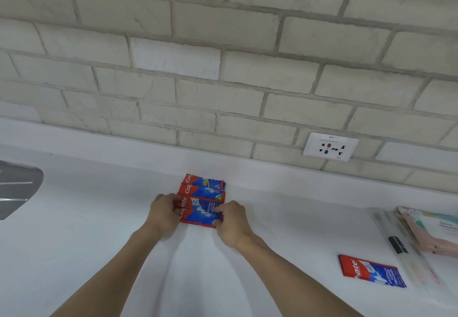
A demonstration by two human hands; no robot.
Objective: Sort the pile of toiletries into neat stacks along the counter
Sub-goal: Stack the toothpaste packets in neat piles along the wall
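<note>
Red and blue toothpaste boxes lie side by side on the white counter (99, 254) near the back wall. The far toothpaste boxes (205, 185) rest against the upstand. My left hand (164, 214) grips the left end of the near toothpaste box (200, 211), and my right hand (231, 222) pinches its right end. Both hands rest on the counter with the box pressed between them. Another toothpaste box (370, 271) lies alone at the right.
At the far right lie clear packets of toothbrushes (406, 249) and a pile of pastel packets (431, 230). A wall socket (330, 146) sits on the brick wall. A grey metal sink edge (17, 190) shows at the left.
</note>
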